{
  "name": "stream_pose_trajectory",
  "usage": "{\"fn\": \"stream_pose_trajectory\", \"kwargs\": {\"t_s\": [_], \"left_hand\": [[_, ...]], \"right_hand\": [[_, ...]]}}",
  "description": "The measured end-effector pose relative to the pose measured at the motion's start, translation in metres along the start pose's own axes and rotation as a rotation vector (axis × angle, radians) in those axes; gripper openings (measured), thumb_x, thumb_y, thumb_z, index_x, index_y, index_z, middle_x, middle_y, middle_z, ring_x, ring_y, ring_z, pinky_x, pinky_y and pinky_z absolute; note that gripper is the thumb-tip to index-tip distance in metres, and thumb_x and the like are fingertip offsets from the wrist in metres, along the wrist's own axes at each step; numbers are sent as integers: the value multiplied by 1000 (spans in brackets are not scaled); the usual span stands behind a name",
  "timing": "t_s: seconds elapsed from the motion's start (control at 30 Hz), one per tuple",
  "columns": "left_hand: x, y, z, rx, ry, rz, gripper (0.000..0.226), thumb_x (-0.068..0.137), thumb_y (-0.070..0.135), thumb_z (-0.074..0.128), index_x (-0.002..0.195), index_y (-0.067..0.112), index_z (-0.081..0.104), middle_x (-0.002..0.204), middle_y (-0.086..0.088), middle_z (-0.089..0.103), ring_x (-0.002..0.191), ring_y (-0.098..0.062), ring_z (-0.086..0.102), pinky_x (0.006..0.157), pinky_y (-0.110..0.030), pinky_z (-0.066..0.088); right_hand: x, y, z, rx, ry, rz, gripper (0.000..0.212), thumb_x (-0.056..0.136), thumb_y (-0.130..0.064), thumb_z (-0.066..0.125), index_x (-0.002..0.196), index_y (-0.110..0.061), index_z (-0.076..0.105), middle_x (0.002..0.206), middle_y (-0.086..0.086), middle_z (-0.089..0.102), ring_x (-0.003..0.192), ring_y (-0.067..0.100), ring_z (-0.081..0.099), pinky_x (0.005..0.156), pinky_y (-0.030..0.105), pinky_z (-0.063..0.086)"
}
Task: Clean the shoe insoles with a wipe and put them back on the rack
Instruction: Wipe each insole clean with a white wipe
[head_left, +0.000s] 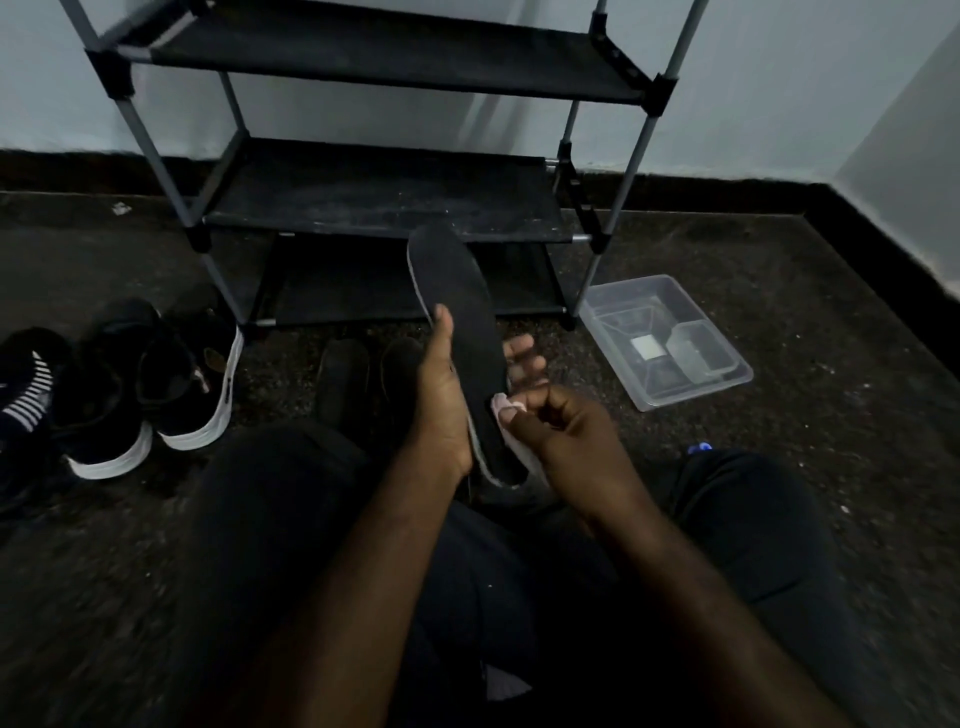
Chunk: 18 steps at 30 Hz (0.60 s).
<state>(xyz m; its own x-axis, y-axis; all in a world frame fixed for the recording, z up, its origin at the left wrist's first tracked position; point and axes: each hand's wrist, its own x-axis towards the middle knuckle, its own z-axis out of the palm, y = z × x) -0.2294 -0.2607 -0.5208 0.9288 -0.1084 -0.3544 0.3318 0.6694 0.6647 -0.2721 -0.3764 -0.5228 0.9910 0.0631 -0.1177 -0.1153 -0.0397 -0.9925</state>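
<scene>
At frame centre the left hand (441, 400) grips a long black foam insole (462, 332) with a pale edge, toe tilted up. The right hand (561, 436) pinches a crumpled white wipe (506, 410) against its heel end. Behind stands a black fabric-shelved metal rack (384, 197).

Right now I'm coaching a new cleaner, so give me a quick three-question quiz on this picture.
1. True or false: the black metal-framed fabric shoe rack holds several shoes.
2. Which hand grips the long black foam insole: A left, B right?
3. Fill in: the clear plastic storage tray sits on the floor to the rack's ____.

Key: 1 false, its visible shelves are bare. 2 A, the left hand holds it while the right hand presses a pale crumpled wipe on it. 3 right.
</scene>
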Motion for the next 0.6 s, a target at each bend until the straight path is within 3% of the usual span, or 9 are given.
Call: {"fn": "stream_pose_trajectory", "kwargs": {"t_s": [0.07, 0.17, 0.27, 0.33, 0.43, 0.5, 0.6], "left_hand": [[3, -2, -3, -10, -2, 4, 86, 89, 75, 28, 83, 2, 73, 80, -15, 65, 70, -24, 64, 72, -37, 54], [6, 2, -6, -29, -22, 6, 91, 88, 78, 23, 89, -1, 69, 81, -18, 67, 74, -28, 66, 70, -37, 58], [3, -6, -1, 9, -10, 21, 83, 92, 73, 21, 79, 15, 80, 85, -9, 75, 80, -22, 72, 67, -31, 58], [5, -9, -2, -12, 36, 24, 80, 92, 73, 22, 85, 17, 78, 86, -7, 75, 84, -22, 71, 73, -31, 56], [10, -4, -8, -70, 42, 11, 93, 86, 81, 21, 80, 7, 77, 79, -13, 71, 80, -28, 67, 90, -44, 53], [14, -3, -12, -148, 50, 10, 96, 85, 82, 21, 94, 1, 71, 74, -13, 68, 71, -28, 68, 85, -48, 56], [19, -1, -11, -220, 53, 54, 93, 87, 80, 21, 119, 1, 58, 77, -15, 65, 70, -28, 67, 71, -45, 61]], "right_hand": [[6, -2, -6, -208, 82, -92, 9, 88, -16, 72, 81, -11, 72, 83, 6, 73, 76, 11, 66, 74, 28, 51], [14, -14, -12, -477, 198, -321, 5, 87, -23, 72, 86, -19, 73, 87, -6, 70, 80, 4, 64, 73, 20, 49], [26, -22, -3, -642, 49, -485, 9, 87, -11, 70, 94, -16, 74, 94, -5, 72, 87, 7, 66, 81, 23, 52], [31, -16, 4, -771, -24, -564, 17, 85, -2, 66, 95, -13, 74, 96, 3, 72, 91, 18, 67, 85, 32, 52], [24, -5, 3, -776, -56, -611, 20, 79, 5, 66, 90, -9, 75, 94, 6, 73, 94, 17, 65, 87, 16, 44], [12, 3, -3, -738, -102, -610, 18, 78, 4, 67, 87, -9, 75, 90, 4, 74, 88, 9, 63, 84, 9, 43], [-2, 11, -12, -693, -208, -533, 19, 80, 3, 70, 88, -12, 76, 89, -2, 73, 84, 5, 66, 79, 19, 51]]}}
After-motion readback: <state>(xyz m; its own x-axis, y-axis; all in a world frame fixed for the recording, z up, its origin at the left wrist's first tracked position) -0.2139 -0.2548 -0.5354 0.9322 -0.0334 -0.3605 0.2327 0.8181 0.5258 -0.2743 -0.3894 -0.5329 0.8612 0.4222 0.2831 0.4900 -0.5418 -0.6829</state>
